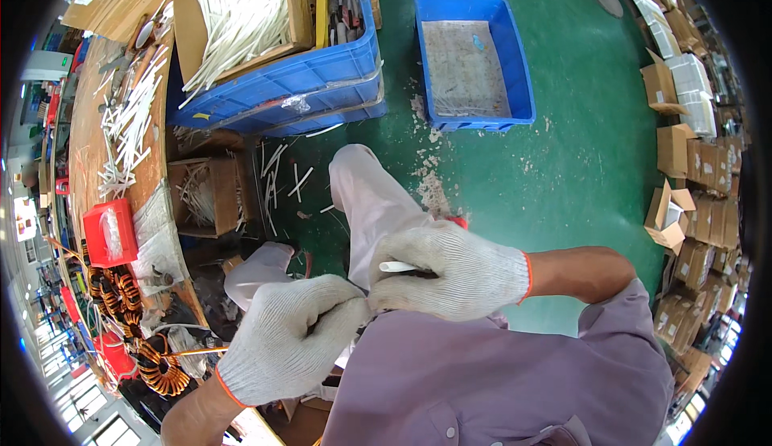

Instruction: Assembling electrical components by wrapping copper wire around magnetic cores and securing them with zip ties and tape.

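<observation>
Both hands wear white knit gloves with orange cuffs and meet in front of my lap. My right hand (450, 273) is closed, and the end of a short white tube (396, 267) sticks out between its thumb and fingers. My left hand (293, 337) is closed in a pinch, its fingertips touching those of the right. Something small and dark shows where the fingertips meet, but I cannot make out what the left fingers hold.
Left, a wooden bench (161, 229) carries loose white strips (133, 128), a red bin (110, 233) and copper-coloured coils (161, 365). A cardboard box of white strips (241, 20) tops stacked blue crates (322, 84). A blue tub (474, 116) stands on the green floor; cartons (708, 164) line the right.
</observation>
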`<state>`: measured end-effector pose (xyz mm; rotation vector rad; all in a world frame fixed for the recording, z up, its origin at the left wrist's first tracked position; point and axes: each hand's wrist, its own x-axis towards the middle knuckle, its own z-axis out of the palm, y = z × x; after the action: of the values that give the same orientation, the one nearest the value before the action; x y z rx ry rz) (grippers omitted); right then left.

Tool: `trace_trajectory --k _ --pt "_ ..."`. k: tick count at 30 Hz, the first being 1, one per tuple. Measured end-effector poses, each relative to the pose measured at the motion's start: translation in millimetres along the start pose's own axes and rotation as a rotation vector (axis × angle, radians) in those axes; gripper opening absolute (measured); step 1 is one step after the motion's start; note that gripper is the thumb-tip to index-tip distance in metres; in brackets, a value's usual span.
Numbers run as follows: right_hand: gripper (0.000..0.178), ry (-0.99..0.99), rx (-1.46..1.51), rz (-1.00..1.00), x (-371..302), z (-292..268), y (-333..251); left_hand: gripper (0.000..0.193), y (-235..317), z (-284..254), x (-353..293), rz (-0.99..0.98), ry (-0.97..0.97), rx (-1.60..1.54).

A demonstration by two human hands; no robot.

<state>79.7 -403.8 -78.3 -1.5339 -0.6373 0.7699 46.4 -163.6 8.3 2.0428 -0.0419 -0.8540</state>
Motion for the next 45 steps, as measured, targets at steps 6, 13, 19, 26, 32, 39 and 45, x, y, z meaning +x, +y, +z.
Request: trace_trajectory --k 6,13,19,26,32,39,45 --pt "0.015 0.174 -0.119 -0.013 -30 -20 13 0.016 7 -6 5 -0.06 -0.039 -0.014" --pt "0.018 0.263 -0.609 -0.364 -30 -15 16 0.017 10 -6 4 -0.036 0.006 -0.013" --pt "0.019 0.26 -0.716 -0.463 -26 -15 21 0.018 9 -5 3 -0.072 -0.006 -0.046" --pt "0.017 0.209 -0.708 -0.458 -21 -13 17 0.018 11 -7 4 -0.086 -0.026 -0.031" --pt "0.018 0.212 -0.673 -0.452 -10 -3 10 0.018 12 -6 6 -0.095 -0.034 -0.027" --pt "0.017 0.124 -0.721 -0.41 -1 -6 2 0.018 10 -9 7 -0.102 -0.031 -0.051" --pt "0.023 0.135 -0.756 -0.378 -9 -18 5 0.017 7 -11 8 -0.068 -0.026 -0.056"
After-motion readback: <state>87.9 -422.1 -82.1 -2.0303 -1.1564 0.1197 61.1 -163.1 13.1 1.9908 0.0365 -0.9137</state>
